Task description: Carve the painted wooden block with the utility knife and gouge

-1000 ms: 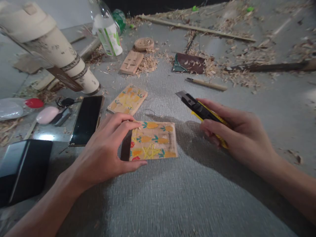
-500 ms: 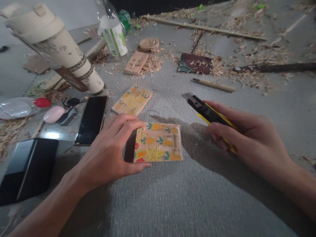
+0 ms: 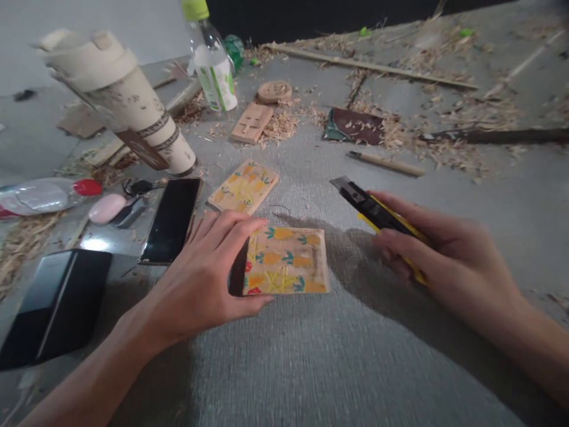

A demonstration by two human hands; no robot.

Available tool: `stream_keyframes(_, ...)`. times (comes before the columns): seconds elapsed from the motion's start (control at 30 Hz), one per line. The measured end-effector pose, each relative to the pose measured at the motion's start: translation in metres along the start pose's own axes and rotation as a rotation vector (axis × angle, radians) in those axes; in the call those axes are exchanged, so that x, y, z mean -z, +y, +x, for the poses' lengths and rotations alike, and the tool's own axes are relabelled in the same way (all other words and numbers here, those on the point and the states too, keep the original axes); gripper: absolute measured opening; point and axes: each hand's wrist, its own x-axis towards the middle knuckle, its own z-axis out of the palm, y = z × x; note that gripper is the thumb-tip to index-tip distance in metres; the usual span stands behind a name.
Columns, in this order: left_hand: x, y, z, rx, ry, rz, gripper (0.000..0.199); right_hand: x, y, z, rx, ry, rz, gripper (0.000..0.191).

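Observation:
A painted wooden block [image 3: 288,261] with orange and teal pineapple shapes lies flat on the grey table. My left hand [image 3: 204,279] grips its left end, fingers at the far edge and thumb at the near edge. On the right, my right hand [image 3: 431,249] is wrapped round a yellow and black utility knife [image 3: 368,207], whose blade points up and left, apart from the block. Just beyond my left hand lies a second painted block [image 3: 244,185].
Left of my left hand are a phone [image 3: 172,222], a black case [image 3: 56,305], a pink oval item [image 3: 107,209] and a tumbler [image 3: 133,101]. Farther back are a bottle [image 3: 213,77], a carved block [image 3: 252,123], a pouch [image 3: 355,126], a slim tool [image 3: 386,163] and wood shavings.
The whole view has shifted slightly, so the far objects sit lower and more to the right. Both hands keep their holds, with the knife and block barely moved.

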Motion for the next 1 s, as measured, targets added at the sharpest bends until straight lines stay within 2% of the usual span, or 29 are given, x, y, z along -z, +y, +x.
stream_keyframes(0.4, -0.0035, -0.0045, -0.0014, 0.03, -0.026, 0.035, 0.087, 0.0049, 0.0034, -0.0011, 0.054, -0.077, -0.052, 0.06)
stream_keyframes(0.6, -0.0031, -0.0024, -0.001, 0.021, -0.053, 0.052, 0.088, 0.0052, 0.005, -0.0011, 0.098, -0.065, -0.083, 0.056)
stream_keyframes(1.0, -0.0071, -0.0043, -0.0006, -0.071, -0.066, 0.054, 0.084, 0.0041, 0.0049, -0.0004, 0.09, -0.076, -0.104, 0.057)
